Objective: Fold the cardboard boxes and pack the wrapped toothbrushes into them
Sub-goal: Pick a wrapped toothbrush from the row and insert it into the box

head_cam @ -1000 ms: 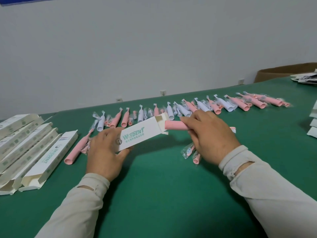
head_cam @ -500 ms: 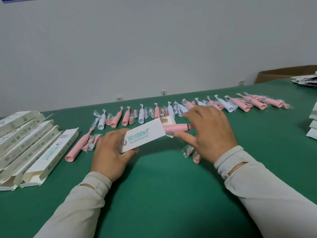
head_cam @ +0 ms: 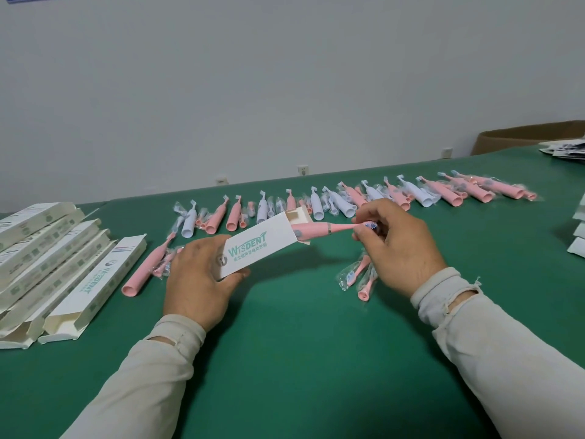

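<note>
Our left hand point(head_cam: 198, 280) grips the white box point(head_cam: 259, 245); our right hand point(head_cam: 400, 245) pinches the pink toothbrush point(head_cam: 329, 230) half inside it. Loose brush heads point(head_cam: 361, 278) lie underneath, folded boxes point(head_cam: 60, 264) left.

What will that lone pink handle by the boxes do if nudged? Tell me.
The pink handle looks like a smooth tapered tube lying flat, so it would probably roll, curving toward its thin end. It seems rigid and, with its open hollow base, likely light.

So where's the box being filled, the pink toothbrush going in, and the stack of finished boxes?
white box point(head_cam: 262, 247), head view, printed front face.
pink toothbrush point(head_cam: 319, 229), head view, handle just outside the box mouth.
stack of boxes point(head_cam: 47, 248), head view, top faces.
</note>
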